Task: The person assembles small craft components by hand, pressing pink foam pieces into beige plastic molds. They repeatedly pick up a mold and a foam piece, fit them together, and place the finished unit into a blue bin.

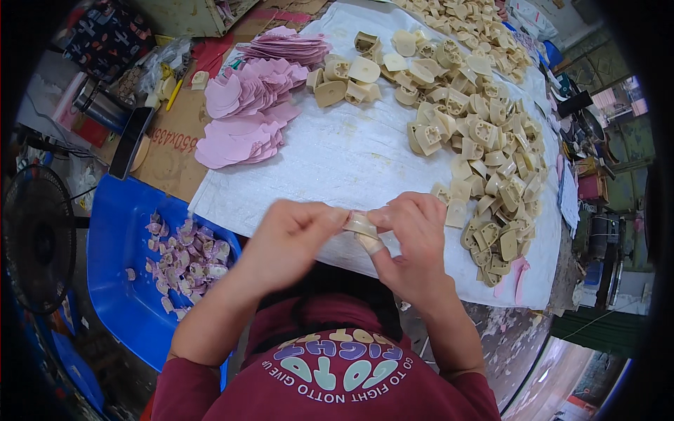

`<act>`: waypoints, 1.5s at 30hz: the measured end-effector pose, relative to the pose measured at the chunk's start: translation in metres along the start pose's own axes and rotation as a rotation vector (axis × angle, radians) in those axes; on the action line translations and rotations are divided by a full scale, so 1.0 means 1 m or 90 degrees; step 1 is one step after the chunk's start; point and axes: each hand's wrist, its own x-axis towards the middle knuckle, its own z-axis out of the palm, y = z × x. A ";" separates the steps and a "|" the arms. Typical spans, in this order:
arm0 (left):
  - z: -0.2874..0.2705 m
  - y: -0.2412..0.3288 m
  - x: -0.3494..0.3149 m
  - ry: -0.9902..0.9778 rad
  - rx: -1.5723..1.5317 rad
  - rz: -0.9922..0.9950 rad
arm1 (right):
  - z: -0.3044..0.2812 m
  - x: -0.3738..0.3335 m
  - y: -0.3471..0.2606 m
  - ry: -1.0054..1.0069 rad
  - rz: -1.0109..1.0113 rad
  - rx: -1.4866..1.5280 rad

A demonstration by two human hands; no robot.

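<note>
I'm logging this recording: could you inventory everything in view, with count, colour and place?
sheet: one, white, centre
held piece: one, pale beige, front centre
moulded pieces: uncountably many, beige, sheet's far and right parts
cutouts: about three piles, pink, sheet's left
tub: one, blue, lower left
small pieces: many, pink and beige, inside tub
cardboard: one, brown, left of sheet
stick-like tool: one, yellow, on cardboard
phone: one, black, left
flask: one, silver, beside phone
fan: one, black, far left
background clutter: uncounted, mixed, both sides
shirt: one, maroon, bottom
left hand: one, bare, held piece's left end
right hand: one, bare, its right end
</note>
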 end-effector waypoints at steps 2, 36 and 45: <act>-0.008 -0.012 0.004 -0.041 -0.241 -0.004 | -0.001 0.001 -0.003 0.016 -0.036 0.030; 0.012 -0.016 0.018 0.138 0.146 0.407 | 0.015 -0.007 -0.013 -0.008 0.445 0.527; 0.013 -0.029 -0.006 0.034 -0.312 0.315 | -0.019 0.002 -0.024 -0.033 0.009 0.027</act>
